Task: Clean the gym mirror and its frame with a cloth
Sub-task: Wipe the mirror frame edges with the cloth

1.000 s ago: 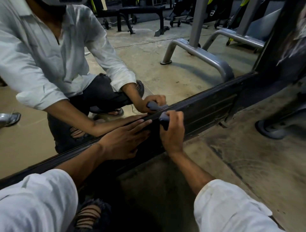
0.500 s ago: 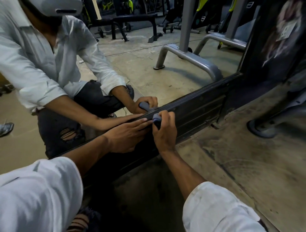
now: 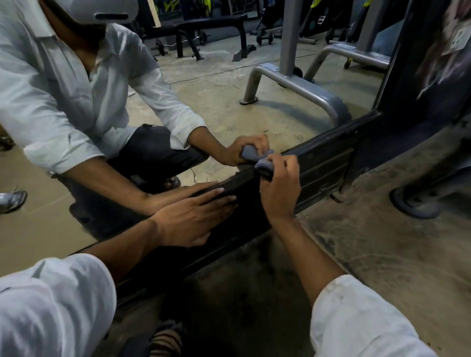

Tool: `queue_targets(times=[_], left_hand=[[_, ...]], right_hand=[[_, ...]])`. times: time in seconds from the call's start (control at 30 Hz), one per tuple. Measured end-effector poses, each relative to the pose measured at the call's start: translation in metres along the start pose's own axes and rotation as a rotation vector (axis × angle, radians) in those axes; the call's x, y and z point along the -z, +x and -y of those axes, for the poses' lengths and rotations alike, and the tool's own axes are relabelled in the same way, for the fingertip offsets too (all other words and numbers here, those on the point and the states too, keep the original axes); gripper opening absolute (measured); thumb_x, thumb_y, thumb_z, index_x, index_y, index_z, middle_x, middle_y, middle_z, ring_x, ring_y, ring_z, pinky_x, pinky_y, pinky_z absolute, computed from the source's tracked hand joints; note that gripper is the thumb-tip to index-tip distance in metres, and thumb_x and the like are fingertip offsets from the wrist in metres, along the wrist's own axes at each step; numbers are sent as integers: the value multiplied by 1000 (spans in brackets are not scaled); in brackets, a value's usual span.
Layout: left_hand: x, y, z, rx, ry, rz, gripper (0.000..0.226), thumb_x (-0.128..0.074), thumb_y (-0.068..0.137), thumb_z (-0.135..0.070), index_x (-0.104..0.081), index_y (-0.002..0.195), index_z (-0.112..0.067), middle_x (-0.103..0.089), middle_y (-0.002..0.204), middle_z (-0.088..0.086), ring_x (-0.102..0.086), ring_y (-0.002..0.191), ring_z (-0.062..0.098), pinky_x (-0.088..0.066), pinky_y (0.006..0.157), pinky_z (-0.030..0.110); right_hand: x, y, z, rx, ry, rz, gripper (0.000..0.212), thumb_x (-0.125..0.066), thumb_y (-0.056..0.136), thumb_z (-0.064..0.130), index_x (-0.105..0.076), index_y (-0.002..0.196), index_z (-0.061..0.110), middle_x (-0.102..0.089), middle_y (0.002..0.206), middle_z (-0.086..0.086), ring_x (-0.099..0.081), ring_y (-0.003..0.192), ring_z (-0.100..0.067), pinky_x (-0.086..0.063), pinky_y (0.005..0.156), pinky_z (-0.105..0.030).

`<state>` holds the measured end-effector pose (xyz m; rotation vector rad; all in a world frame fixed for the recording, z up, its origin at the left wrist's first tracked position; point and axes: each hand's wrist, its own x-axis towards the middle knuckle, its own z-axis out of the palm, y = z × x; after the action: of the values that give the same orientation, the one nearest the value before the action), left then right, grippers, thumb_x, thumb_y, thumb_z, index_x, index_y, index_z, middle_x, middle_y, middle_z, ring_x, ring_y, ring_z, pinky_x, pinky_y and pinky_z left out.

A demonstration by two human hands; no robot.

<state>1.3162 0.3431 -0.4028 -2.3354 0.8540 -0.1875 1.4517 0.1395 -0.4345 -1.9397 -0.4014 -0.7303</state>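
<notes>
Dusty gym floor (image 3: pixel 382 254), mirror (image 3: pixel 216 102) with its bottom frame rail (image 3: pixel 321 163) at ground level. Grey cloth (image 3: pixel 263 167) sits on the rail's top edge, pinched by right hand (image 3: pixel 280 188); left hand (image 3: pixel 193 219) flat, fingers straight, bracing the rail. Suggest firm pressure, long strokes toward the corner, refold when dirty.

This is a gym: the large floor-level wall mirror (image 3: pixel 229 102) in its dark metal frame (image 3: pixel 318 163) reflects a black padded flat bench (image 3: pixel 211 25), a grey tubular steel machine base (image 3: pixel 293 86) and small dark dumbbells (image 3: pixel 265 38) on a bare, dusty concrete floor (image 3: pixel 382 242). Further back in the reflection stand machines with yellow-green trim (image 3: pixel 316 3), and a black round machine foot (image 3: pixel 413 203) rests on the floor near the frame.
</notes>
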Motion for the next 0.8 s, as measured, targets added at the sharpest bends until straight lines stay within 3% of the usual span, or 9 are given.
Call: queue_targets(times=[0.1,0.17,0.2,0.3,0.33,0.5,0.6,0.7,0.8], left_hand=[[5,3,1,-9,-5,102,78,-61,91,-42,-48,157,-3,-42,166,17,-23,162,30,4,133,50],[4,4,1,3,-3,101,79,-62,90,-42,-47,157,-2,-41,166,18,-22,161,30,5,133,50],[2,4,1,13,12,85,81,-61,90,-41,-44,159,-2,-38,168,18,-20,162,30,5,133,50],[-1,2,-1,9,13,83,85,-55,95,-41,-29,165,-1,-21,175,16,-6,165,30,4,133,51],[-1,2,-1,6,15,83,85,-53,96,-42,-26,166,-1,-18,176,16,-3,165,30,5,133,51],[-12,1,1,0,57,75,79,-59,94,-43,-42,160,-2,-32,170,21,-14,163,30,1,133,51],[-16,0,0,7,57,49,82,-57,94,-42,-37,163,-3,-28,172,19,-9,164,29,3,134,50],[-14,0,0,-3,44,78,84,-52,97,-42,-26,167,-3,-16,176,15,-1,166,28,5,133,50],[-15,0,0,12,25,55,83,-55,95,-41,-31,165,-3,-21,175,16,-6,165,28,4,133,50]], right_hand=[[-3,-17,0,264,17,240,17,-66,87,13,-66,103,17,-54,112,-6,-54,103,-19,-41,66,-15],[1,-19,-9,415,16,345,29,-72,82,4,-64,106,18,-53,115,-5,-52,105,-17,-40,66,-16],[3,-15,-15,367,22,318,32,-74,81,2,-63,106,18,-53,115,-5,-53,105,-17,-41,66,-19],[8,-11,-27,-79,41,87,35,-77,80,4,-57,105,15,-52,116,-6,-60,101,-25,-47,68,-28],[5,-19,-27,-129,55,92,37,-77,78,3,-55,106,14,-51,117,-6,-61,100,-26,-46,71,-28],[-20,-79,-5,44,121,306,38,-80,83,9,-57,112,16,-52,124,-4,-59,109,-16,-49,88,-17],[-22,-72,-5,-97,189,180,29,-76,87,13,-58,110,13,-52,121,-3,-57,104,-11,-44,82,-9],[-14,-45,-13,-298,247,-26,28,-76,87,4,-57,107,7,-55,118,-8,-56,103,-11,-43,87,-7],[-10,-42,-9,-86,173,122,32,-76,84,8,-56,108,10,-51,120,-5,-56,105,-14,-42,83,-12]])
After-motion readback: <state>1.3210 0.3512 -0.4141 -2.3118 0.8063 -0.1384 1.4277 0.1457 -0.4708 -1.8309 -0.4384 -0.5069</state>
